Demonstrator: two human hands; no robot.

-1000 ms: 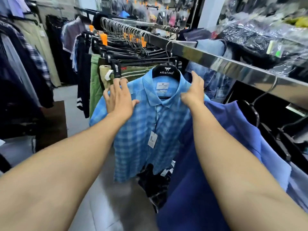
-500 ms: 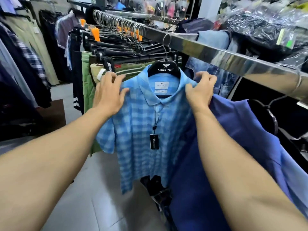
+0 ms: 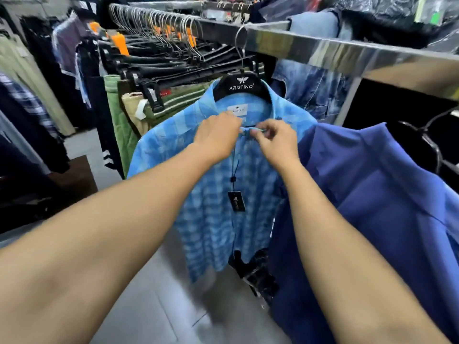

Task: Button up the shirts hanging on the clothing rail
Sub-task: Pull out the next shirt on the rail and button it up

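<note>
plaid shirt (image 3: 213, 219): hangs from black hanger (image 3: 242, 86) on clothing rail (image 3: 323, 49), long axis vertical, front facing camera | left hand (image 3: 216, 137): pinches placket at collar | right hand (image 3: 275, 142): pinches opposite collar edge | blue shirt (image 3: 372, 207): just beside, right

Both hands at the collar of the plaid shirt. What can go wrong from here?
1. Left hand and right hand pinch the plaid shirt at the collar; pulling may slide it off the black hanger.
2. The price tag cord hangs along the placket and may snag.
3. The dark blue shirt crowds the right side.
</note>
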